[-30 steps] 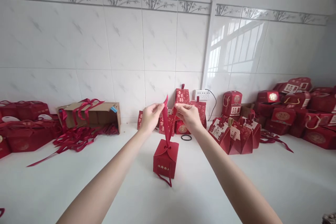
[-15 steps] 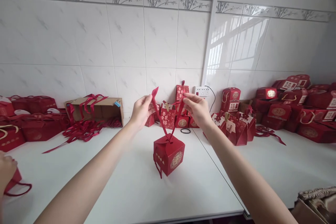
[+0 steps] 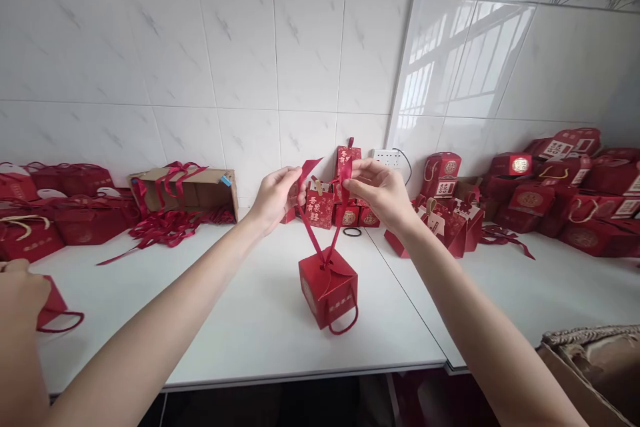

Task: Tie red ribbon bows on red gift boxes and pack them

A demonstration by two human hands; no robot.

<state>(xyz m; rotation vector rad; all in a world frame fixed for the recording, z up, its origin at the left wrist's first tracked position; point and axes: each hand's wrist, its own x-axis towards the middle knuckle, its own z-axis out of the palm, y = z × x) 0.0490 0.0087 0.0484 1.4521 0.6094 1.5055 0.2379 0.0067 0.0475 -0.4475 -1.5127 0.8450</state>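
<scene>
A small red gift box (image 3: 330, 290) with gold print is below my hands, close to the white table's front edge. From the holes in its folded top a red ribbon (image 3: 313, 237) rises in two strands, forming a V. My left hand (image 3: 280, 197) pinches one strand near its pointed end. The other strand is pinched in my right hand (image 3: 376, 190), between thumb and fingers. A red cord handle (image 3: 345, 329) hangs in a loop from the box's near side. Whether the box rests on the table or hangs just above it, I cannot tell.
Loose red ribbons (image 3: 163, 230) lie before an open cardboard box (image 3: 215, 197). Red gift boxes (image 3: 533, 203) are piled right, with more boxes (image 3: 85, 217) left. Another person's hand (image 3: 23, 300) holds a red box at lower left. A black ring (image 3: 352, 232) lies behind mine.
The gift box has turned, so its cord handle now shows at the right front instead of the left. Both hands still pinch the ribbon strands, slightly closer together. The view has tilted down.
</scene>
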